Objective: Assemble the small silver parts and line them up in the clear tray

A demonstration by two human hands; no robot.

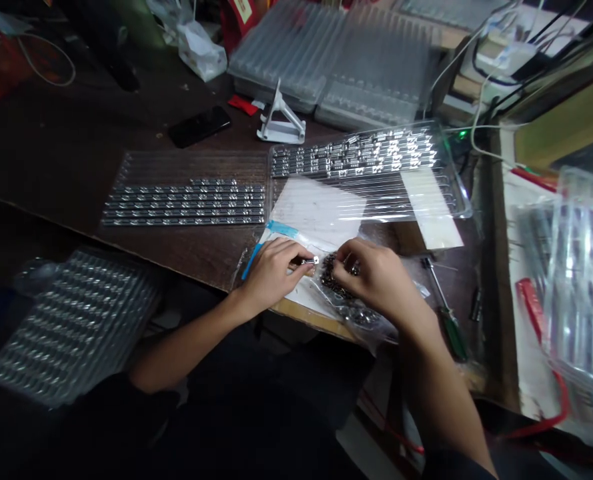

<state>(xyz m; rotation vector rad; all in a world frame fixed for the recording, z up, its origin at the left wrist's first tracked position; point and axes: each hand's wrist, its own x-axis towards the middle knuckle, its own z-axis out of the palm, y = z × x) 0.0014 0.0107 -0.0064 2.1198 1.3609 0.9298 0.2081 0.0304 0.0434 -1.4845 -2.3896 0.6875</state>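
My left hand (272, 270) is closed, with a small dark and silver metal part (310, 261) pinched between thumb and fingertips. The part's bright end points to the right. My right hand (371, 270) is curled with thumb and fingers together over a pile of tiny metal pieces (332, 283). Whether anything is in that pinch is too small to make out. The pile lies on clear plastic on a white sheet (321, 207) with blue tape. Beyond my hands, a left clear tray (176, 163) and a right clear tray (456, 193) hold rows of similar parts.
A green-handled screwdriver (451, 327) lies to the right, near a white strip (433, 207). Behind are a black phone (199, 127), a white stand (282, 123) and stacked clear trays (286, 53). More filled trays (71, 320) are stacked below the table edge at left.
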